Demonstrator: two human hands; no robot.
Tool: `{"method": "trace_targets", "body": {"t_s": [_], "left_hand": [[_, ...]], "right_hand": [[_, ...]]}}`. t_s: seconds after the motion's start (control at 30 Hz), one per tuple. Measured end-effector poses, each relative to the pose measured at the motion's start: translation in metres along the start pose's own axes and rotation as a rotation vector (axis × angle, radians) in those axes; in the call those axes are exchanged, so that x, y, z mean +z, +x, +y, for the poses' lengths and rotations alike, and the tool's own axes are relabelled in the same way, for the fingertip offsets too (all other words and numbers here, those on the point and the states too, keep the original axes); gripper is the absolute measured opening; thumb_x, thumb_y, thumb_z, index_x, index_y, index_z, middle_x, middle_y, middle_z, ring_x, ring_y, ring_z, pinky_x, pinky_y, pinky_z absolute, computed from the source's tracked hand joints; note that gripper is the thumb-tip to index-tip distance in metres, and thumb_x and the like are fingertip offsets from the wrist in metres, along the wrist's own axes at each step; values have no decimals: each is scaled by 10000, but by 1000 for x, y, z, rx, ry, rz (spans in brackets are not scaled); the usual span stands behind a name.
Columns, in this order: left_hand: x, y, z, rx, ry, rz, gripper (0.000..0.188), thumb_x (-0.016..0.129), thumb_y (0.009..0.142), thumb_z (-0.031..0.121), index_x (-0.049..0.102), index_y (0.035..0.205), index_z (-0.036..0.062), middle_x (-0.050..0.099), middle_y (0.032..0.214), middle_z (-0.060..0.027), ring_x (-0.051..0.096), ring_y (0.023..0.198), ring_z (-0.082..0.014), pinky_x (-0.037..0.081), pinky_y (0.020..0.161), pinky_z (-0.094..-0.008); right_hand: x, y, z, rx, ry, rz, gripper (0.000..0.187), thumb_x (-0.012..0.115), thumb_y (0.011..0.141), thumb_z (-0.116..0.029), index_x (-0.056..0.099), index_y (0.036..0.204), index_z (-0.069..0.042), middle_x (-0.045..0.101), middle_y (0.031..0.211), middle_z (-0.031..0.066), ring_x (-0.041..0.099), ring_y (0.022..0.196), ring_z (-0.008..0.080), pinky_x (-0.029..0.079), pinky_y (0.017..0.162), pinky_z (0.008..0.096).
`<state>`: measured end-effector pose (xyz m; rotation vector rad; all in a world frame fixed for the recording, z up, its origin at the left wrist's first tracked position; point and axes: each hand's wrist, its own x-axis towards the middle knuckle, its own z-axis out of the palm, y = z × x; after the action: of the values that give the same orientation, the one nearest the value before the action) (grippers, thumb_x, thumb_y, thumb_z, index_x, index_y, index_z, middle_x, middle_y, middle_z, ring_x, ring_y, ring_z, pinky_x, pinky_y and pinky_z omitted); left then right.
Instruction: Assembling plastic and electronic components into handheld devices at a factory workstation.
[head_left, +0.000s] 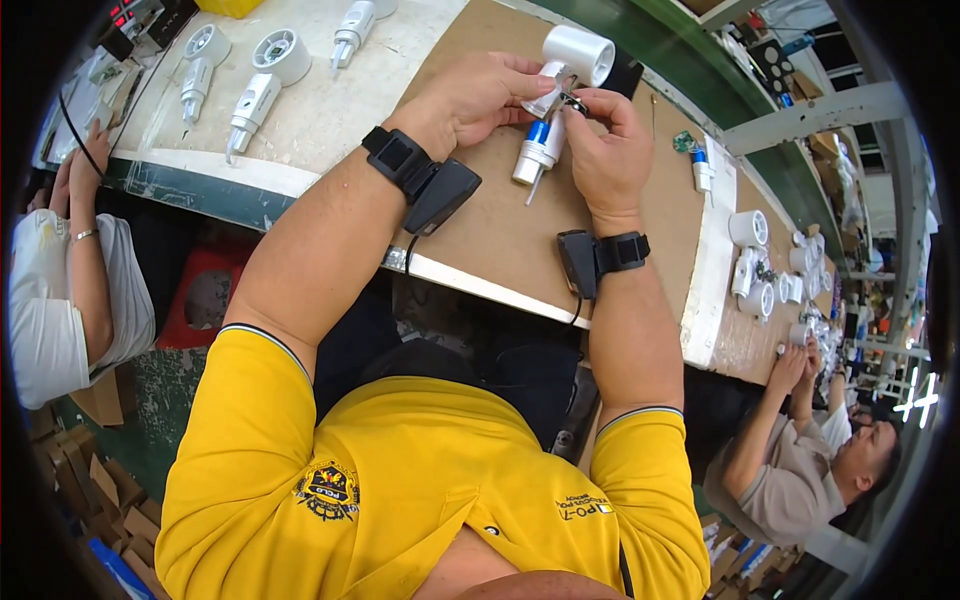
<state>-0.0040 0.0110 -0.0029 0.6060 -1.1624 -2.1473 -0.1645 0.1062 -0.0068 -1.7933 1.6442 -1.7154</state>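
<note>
Over the brown board (480,215), my left hand (490,95) pinches the handle piece of a white plastic housing. The housing's round, tube-shaped head (578,55) points up and away from me. My right hand (612,140) is close beside it, thumb and fingers pinched on a small dark part (574,103) at the housing's opening. What that part is cannot be made out. Just below my fingertips is a white handle section (537,160) with a blue cylinder in it and a thin prong at its end. My fingers partly hide where these pieces meet.
Several white assembled units (256,105) lie on the bench to the left. A loose blue-and-white handle section (702,172) with a green board lies at right. More white housings (748,228) sit farther right, near a co-worker's hands (790,368). Another person's hand (88,160) is at far left.
</note>
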Motion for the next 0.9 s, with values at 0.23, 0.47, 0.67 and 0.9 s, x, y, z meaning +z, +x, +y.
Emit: {"method": "trace_targets", "body": {"t_s": [0.23,0.47,0.67,0.9], "left_hand": [[5,1,-5,76,145,-33,349,692,937,150,605,1245,10,674,1088,-55,640,965,-128,525,871,-286],[7,-1,-4,102,187,-15,302,719,902,136,641,1162,2,682,1003,-73,637,883,-154,521,793,-306],[-3,2,0,26,219,-92,306,677,953,186,635,1209,24,684,1079,-49,638,943,-110,525,847,-269],[-8,7,-4,-3,111,-105,283,697,933,175,660,1148,-5,685,1016,-80,657,897,-162,560,785,-299]], "right_hand": [[2,2,-7,-27,-148,49,139,739,822,-57,709,952,-16,703,863,46,659,744,125,526,683,252],[2,2,-15,-211,-376,127,136,754,801,-76,721,922,-24,684,814,85,659,676,170,521,631,272],[3,4,-8,-191,-322,106,148,755,808,-77,731,942,-19,693,830,85,663,687,167,523,637,275],[1,5,0,-204,-300,57,165,758,810,-79,740,962,-16,697,820,88,663,685,165,523,644,269]]}}
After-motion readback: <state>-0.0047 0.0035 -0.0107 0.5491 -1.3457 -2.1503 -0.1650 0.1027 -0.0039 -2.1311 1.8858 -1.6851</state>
